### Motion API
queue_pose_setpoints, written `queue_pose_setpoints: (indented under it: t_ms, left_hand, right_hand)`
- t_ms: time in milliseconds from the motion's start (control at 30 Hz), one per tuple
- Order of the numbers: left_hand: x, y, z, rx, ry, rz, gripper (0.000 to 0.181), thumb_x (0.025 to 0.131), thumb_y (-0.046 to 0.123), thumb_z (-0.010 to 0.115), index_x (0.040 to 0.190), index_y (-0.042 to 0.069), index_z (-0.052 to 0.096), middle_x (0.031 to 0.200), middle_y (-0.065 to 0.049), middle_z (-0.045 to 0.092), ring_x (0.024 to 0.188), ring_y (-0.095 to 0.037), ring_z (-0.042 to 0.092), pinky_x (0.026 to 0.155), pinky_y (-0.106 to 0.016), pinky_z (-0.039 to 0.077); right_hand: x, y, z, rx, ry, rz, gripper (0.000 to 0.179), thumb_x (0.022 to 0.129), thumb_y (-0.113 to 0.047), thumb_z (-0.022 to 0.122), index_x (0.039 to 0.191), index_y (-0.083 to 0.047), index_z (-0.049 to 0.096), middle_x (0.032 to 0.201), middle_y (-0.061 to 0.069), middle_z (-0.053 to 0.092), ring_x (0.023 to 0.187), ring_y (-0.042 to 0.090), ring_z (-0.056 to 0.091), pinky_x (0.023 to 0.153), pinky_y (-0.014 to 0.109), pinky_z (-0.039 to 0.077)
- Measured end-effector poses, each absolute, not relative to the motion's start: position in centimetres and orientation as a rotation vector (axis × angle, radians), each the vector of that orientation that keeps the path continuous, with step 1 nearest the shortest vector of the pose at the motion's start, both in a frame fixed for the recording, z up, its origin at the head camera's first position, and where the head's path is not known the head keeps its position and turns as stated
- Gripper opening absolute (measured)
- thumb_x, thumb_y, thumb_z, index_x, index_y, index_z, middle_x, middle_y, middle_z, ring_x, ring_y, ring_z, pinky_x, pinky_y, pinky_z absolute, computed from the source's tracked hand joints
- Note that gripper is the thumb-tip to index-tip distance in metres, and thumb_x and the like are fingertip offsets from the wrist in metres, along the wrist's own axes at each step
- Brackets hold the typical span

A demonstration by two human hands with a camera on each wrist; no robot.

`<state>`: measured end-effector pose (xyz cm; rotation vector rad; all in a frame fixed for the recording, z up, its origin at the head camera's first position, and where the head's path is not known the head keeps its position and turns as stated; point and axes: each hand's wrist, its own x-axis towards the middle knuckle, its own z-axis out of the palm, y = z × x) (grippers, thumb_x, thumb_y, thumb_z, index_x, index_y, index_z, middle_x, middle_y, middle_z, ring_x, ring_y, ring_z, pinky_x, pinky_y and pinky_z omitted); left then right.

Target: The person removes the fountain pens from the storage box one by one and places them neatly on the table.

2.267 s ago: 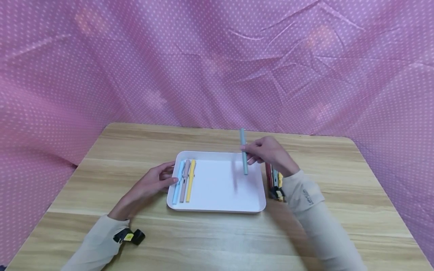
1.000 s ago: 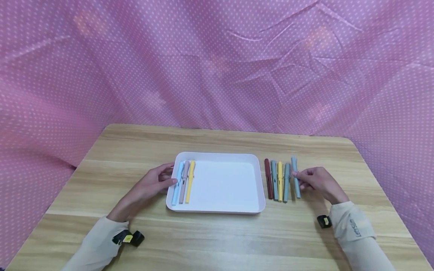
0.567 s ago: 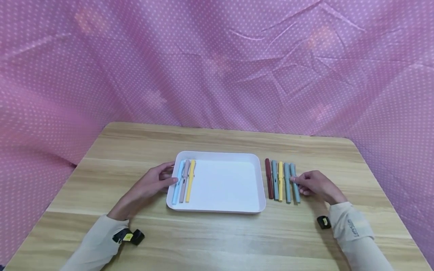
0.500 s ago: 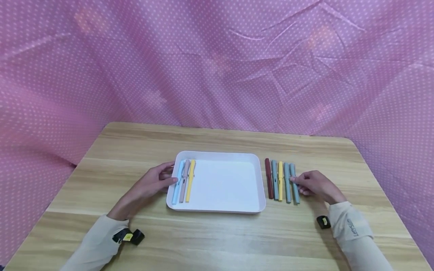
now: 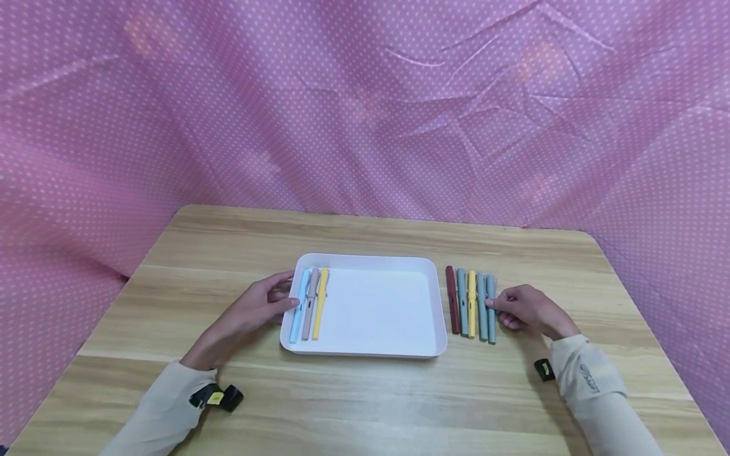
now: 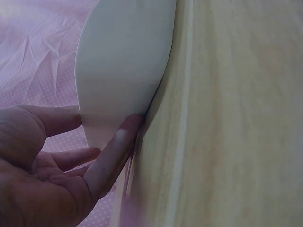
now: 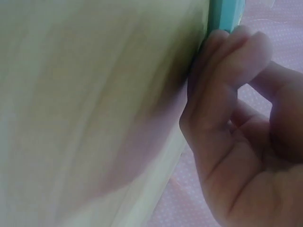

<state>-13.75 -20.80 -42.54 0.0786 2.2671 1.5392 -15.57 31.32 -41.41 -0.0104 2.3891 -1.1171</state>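
My left hand [image 5: 256,305] holds the left wall of a white tray [image 5: 379,311], thumb over the rim. In the left wrist view a finger reaches under the edge of the tray [image 6: 125,61]. Three pens, light blue [image 5: 297,322], mauve [image 5: 310,313] and yellow [image 5: 320,310], lie side by side at the tray's left end. On the table to the right, my right hand [image 5: 529,309] pinches the outermost grey-teal pen [image 5: 492,326], which lies close beside another grey-teal pen [image 5: 482,320]. The right wrist view shows curled fingers [image 7: 213,90] at that pen's end [image 7: 227,15].
Left of those two are a yellow pen [image 5: 471,316], a third grey-teal pen [image 5: 462,310] and a dark red pen [image 5: 452,307], all roughly parallel beside the tray. A pink dotted cloth [image 5: 365,126] hangs behind the wooden table [image 5: 353,405].
My right hand has carried the grey-teal pen from above the tray to the right end of the row, laid it down and slid it left against its neighbour. My left hand stays put.
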Motion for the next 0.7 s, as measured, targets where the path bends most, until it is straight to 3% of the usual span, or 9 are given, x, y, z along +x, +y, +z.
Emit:
queue_pose_setpoints:
  t_ms: [533, 700]
  left_hand:
    - [-13.7, -20.8, -42.5, 0.079, 2.266, 1.544, 0.072, 0.104, 0.015, 0.065, 0.163, 0.003, 0.026, 0.148, -0.025, 0.049, 0.131, -0.04, 0.055, 0.096, -0.036, 0.061]
    - [-13.8, -20.9, -42.6, 0.08, 2.268, 1.542, 0.072, 0.104, 0.015, 0.065, 0.163, 0.003, 0.025, 0.148, -0.025, 0.05, 0.13, -0.039, 0.055, 0.096, -0.036, 0.061]
  right_hand:
    - [-15.3, 31.6, -41.2, -0.009, 2.434, -1.038, 0.035, 0.106, -0.032, 0.062, 0.087, -0.003, 0.064, 0.073, 0.002, 0.061, 0.065, 0.014, 0.055, 0.058, 0.023, 0.05]
    - [-15.3, 32.5, -40.8, -0.004, 2.427, -1.094, 0.035, 0.109, -0.028, 0.057, 0.1, 0.005, 0.066, 0.081, 0.005, 0.065, 0.07, 0.014, 0.059, 0.06, 0.025, 0.055]
